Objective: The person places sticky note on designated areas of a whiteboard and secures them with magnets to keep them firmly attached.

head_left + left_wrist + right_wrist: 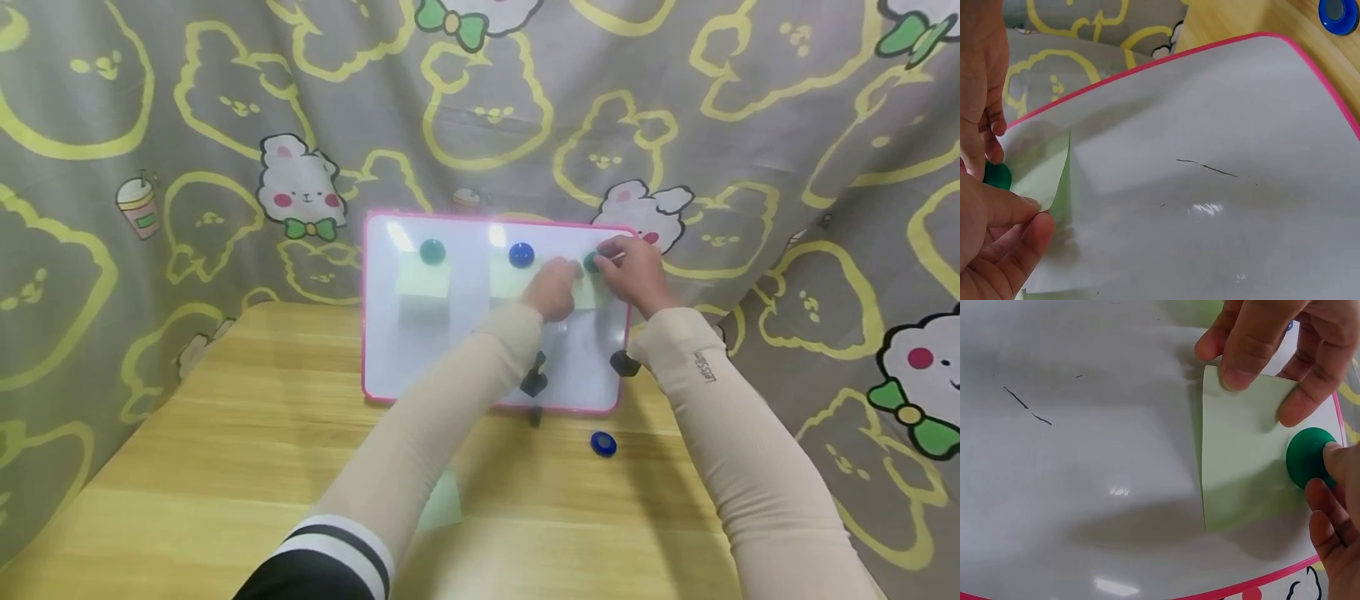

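A pale green paper note lies against a whiteboard with a pink rim, at its upper right. My left hand pinches the note's edge between thumb and fingers. Beside it, my right hand holds a round green magnet by its edge at the note's top. The right wrist view shows the magnet overlapping the paper. Whether it touches the board cannot be seen. Two more notes hang further left, one under a green magnet, the other under a blue magnet.
A loose blue magnet lies on the wooden table in front of the board. Another pale green paper is partly hidden by the left forearm. Behind the board hangs a patterned grey curtain.
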The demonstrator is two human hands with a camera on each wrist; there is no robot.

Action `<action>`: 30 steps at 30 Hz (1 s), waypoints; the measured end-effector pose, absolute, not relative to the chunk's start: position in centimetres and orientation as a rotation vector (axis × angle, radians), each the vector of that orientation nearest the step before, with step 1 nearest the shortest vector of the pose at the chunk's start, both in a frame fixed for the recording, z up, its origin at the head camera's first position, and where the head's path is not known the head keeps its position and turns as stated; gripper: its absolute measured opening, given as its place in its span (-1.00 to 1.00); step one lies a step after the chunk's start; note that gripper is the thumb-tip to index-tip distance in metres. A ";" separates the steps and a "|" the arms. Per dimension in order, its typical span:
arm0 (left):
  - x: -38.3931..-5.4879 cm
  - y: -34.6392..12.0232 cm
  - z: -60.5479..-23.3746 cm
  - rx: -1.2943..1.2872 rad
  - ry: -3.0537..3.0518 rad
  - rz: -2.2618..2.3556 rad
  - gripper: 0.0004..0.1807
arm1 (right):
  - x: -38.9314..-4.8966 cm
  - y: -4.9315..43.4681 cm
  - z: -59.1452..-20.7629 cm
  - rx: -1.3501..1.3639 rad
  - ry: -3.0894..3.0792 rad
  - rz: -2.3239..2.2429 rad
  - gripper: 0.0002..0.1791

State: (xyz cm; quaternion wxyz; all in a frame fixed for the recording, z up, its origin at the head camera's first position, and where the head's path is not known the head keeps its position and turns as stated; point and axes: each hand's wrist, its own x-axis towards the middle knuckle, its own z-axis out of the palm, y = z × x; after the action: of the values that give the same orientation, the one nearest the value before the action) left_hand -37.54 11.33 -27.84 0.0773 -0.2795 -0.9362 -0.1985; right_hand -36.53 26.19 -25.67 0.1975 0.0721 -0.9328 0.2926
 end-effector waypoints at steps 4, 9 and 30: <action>-37.2 11.6 -27.7 -0.840 -2.793 -0.567 -0.53 | -36.4 26.4 -25.7 0.188 -2.624 0.799 -0.68; -37.1 11.6 -27.8 -0.844 -2.780 -0.533 -0.51 | -36.4 26.2 -25.7 0.181 -2.633 0.771 -0.67; -36.6 11.2 -27.3 -0.821 -2.815 -0.496 -0.48 | -36.3 25.3 -25.7 0.130 -2.624 0.756 -0.68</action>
State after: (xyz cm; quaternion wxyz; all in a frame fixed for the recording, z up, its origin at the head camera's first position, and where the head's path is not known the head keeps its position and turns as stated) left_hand -36.57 11.15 -27.34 0.0835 -0.2752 -0.9432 -0.1663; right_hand -36.31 25.29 -25.68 0.2022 0.0465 -0.9400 0.2709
